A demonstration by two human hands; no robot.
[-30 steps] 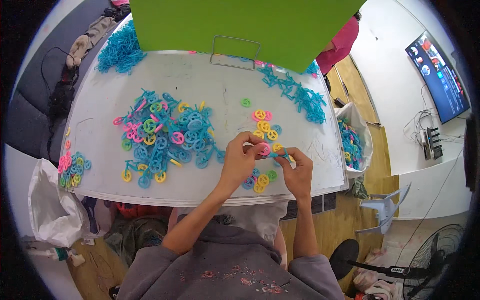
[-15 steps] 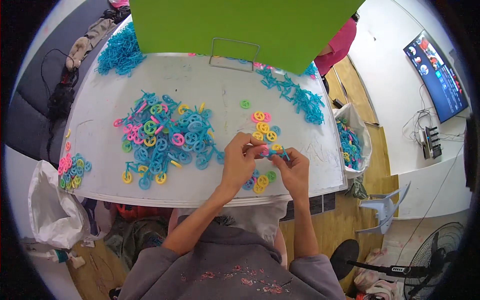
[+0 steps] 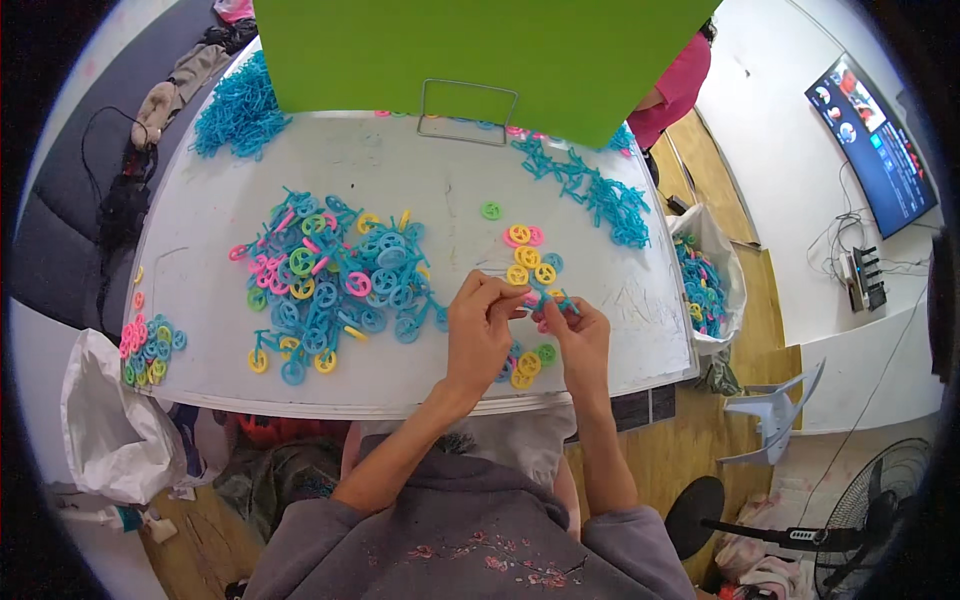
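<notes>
Plastic toy parts point(image 3: 548, 298), small blue and pink ones, are pinched between the fingertips of both hands just above the near edge of the white table point(image 3: 420, 165). The left hand point(image 3: 478, 335) is curled narrowly, its thumb and forefinger closed on the pink end of the piece; the right hand point(image 3: 578, 335) is likewise closed on the blue end, so the two hands meet at the part. What exactly is being joined is too small to be made out.

For the fit to go well, the two pieces would best be held close to the joint, lined up squarely, and pressed straight together, not twisted, since thin plastic of this kind is judged likely to bend or spring away. A low hold over the table would keep a slipped part from rolling off the edge.

Just beyond the fingers a small cluster of yellow and pink wheels point(image 3: 528, 255) lies within easy reach, and a few more yellow and green wheels point(image 3: 530, 362) sit under the wrists. A large mixed pile of blue, pink and yellow parts point(image 3: 335, 280) lies to the left, well apart, with a heap of blue frames point(image 3: 590, 190) farther back near a green board point(image 3: 480, 50).
</notes>
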